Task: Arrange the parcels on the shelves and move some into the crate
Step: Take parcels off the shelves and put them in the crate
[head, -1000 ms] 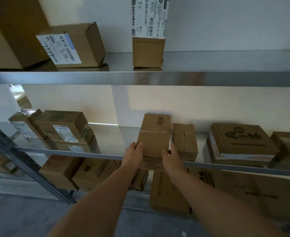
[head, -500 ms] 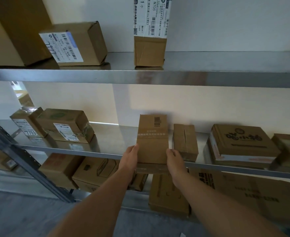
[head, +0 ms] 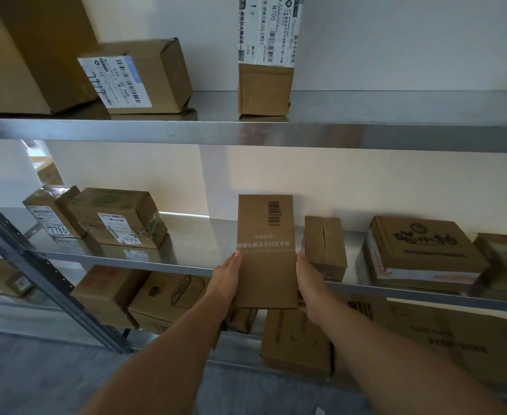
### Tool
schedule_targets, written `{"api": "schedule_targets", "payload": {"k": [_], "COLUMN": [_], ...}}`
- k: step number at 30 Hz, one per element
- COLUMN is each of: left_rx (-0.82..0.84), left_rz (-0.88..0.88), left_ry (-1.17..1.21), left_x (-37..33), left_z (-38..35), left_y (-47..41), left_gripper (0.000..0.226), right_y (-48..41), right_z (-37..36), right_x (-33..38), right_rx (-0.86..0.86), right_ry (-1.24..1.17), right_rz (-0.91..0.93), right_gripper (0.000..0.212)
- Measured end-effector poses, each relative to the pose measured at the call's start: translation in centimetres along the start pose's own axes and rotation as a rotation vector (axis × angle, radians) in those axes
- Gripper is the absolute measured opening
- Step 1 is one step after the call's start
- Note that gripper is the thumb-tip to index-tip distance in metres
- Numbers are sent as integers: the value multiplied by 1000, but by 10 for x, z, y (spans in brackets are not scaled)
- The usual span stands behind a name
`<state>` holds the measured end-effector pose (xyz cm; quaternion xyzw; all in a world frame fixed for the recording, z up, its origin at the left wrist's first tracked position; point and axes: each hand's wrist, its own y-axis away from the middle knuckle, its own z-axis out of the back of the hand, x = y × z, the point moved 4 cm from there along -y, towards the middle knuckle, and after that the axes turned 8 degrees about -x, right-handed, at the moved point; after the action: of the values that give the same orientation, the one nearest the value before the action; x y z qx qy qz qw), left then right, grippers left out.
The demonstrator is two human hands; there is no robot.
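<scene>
A tall brown parcel (head: pixel 265 253) with a barcode near its top stands at the front of the middle metal shelf (head: pixel 186 250). Its lower end hangs out past the shelf's front edge. My left hand (head: pixel 225 280) grips its left side and my right hand (head: pixel 310 283) grips its right side, thumbs toward me; the fingers behind the parcel are hidden. A small taped parcel (head: pixel 324 247) stands close by on its right. No crate is in view.
On the middle shelf sit two labelled parcels (head: pixel 117 217) at the left and a flat printed box (head: pixel 423 247) at the right. The upper shelf (head: pixel 396 136) carries a labelled parcel (head: pixel 138 76) and a tall one (head: pixel 265 55). More boxes (head: pixel 294 342) fill the bottom shelf. A slanted steel brace (head: pixel 45 280) crosses the left.
The tall parcel has come toward me, so that its lower end now overhangs the shelf edge. Both hands stay on its sides and have drawn back with it.
</scene>
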<state>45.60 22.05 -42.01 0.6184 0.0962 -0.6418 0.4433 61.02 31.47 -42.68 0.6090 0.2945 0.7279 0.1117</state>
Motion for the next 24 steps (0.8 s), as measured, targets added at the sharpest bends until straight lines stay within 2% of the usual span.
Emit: {"api": "schedule_targets", "payload": {"k": [5, 8, 13, 18, 24], "left_rx": [-28, -63, -90, -117, -105], "left_rz": [69, 25, 3, -2, -57], "left_ry": [149, 169, 225, 243, 258], "left_x": [-2, -11, -20, -21, -32], "left_z": [8, 8, 9, 11, 17], "left_y": [1, 2, 3, 5, 12], "left_gripper": [61, 58, 63, 67, 55], "right_y": [3, 2, 5, 8, 11], "right_z": [-1, -3, -6, -4, -4], "right_x": [9, 12, 19, 30, 35], "right_rx": [-16, -13, -11, 1, 26], "right_ry": [-15, -71, -139, -152, -224], "right_rz": [-26, 5, 77, 97, 100], "right_gripper": [59, 46, 55, 45, 45]}}
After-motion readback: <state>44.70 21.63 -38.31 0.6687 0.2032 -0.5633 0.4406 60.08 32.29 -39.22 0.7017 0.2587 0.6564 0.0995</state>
